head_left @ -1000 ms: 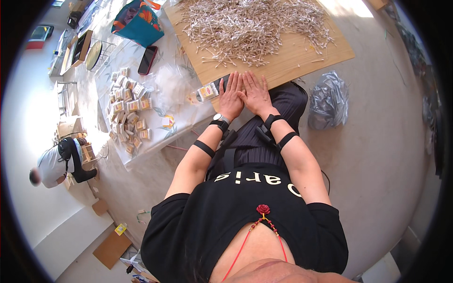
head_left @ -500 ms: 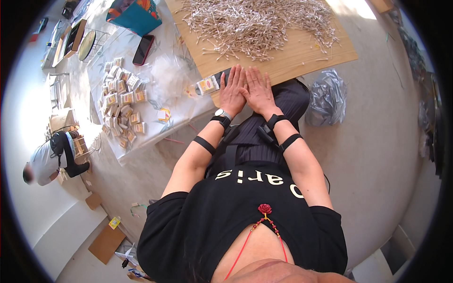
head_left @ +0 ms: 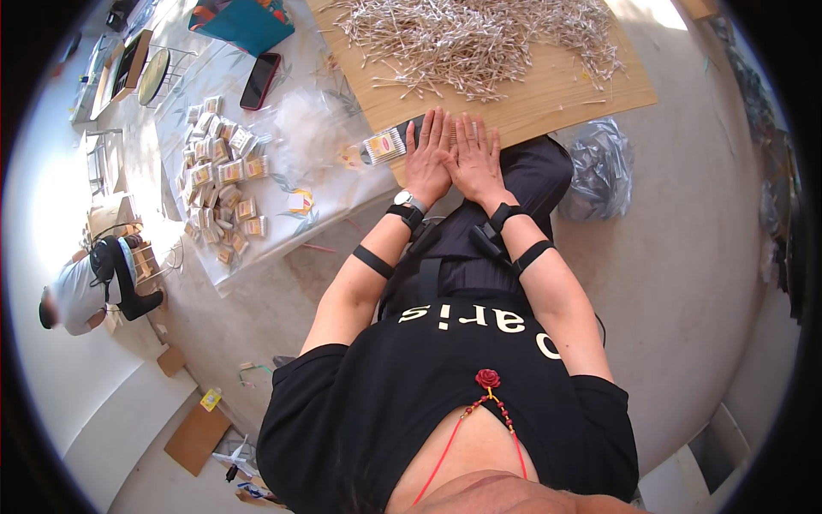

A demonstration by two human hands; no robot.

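Note:
My left hand (head_left: 427,163) and my right hand (head_left: 476,164) lie side by side at the near edge of a wooden board (head_left: 548,120), fingers stretched out and palms down. Their thumbs meet or overlap. Pale stick ends seem to show between the fingers, but what lies under the palms is mostly hidden. Left of my left hand rests a small clear packet of cotton swabs (head_left: 384,146), with a dark flat piece (head_left: 414,128) partly under the fingers. Beyond my fingertips a large heap of loose cotton swabs (head_left: 471,47) covers the far part of the board.
On the covered table (head_left: 330,201) to the left are several packed swab packets (head_left: 224,176), clear plastic bags (head_left: 312,133), a phone (head_left: 259,81) and a teal bag (head_left: 244,26). A grey plastic sack (head_left: 599,167) stands right of my knee. Another person (head_left: 94,278) bends down far left.
The whole view has shifted slightly. My hands stay flat in the same place on the board, with a little more showing between their fingers.

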